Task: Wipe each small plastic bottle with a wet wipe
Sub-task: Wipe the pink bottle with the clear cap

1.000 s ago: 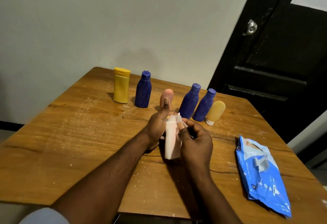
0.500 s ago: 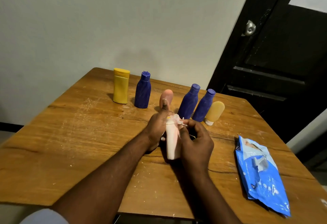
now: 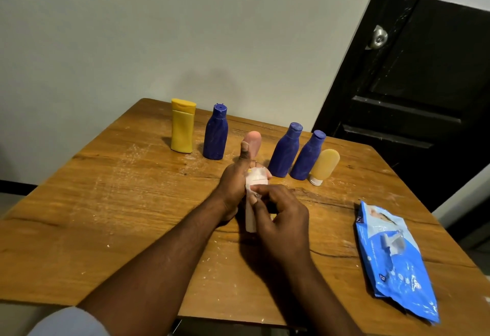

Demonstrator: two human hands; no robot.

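Observation:
A pale pink bottle (image 3: pixel 249 216) stands upright on the wooden table (image 3: pixel 106 203) at the centre. My left hand (image 3: pixel 234 184) grips it from the left, thumb raised. My right hand (image 3: pixel 281 219) pinches a white wet wipe (image 3: pixel 256 176) against the bottle's upper front. Behind stand a yellow bottle (image 3: pixel 182 126), three dark blue bottles (image 3: pixel 216 134) (image 3: pixel 285 151) (image 3: pixel 307 156), a pink tube (image 3: pixel 253 140) and a tan tube (image 3: pixel 324 164) on its white cap. Most of the held bottle is hidden by my hands.
A blue wet wipe pack (image 3: pixel 395 258) lies flat at the table's right side near the edge. A grey wall rises behind the table. A black door (image 3: pixel 424 83) with a metal knob stands at the right.
My right hand has slid down the front of the pink bottle with the wipe, from the cap to the body. The left hand keeps its hold.

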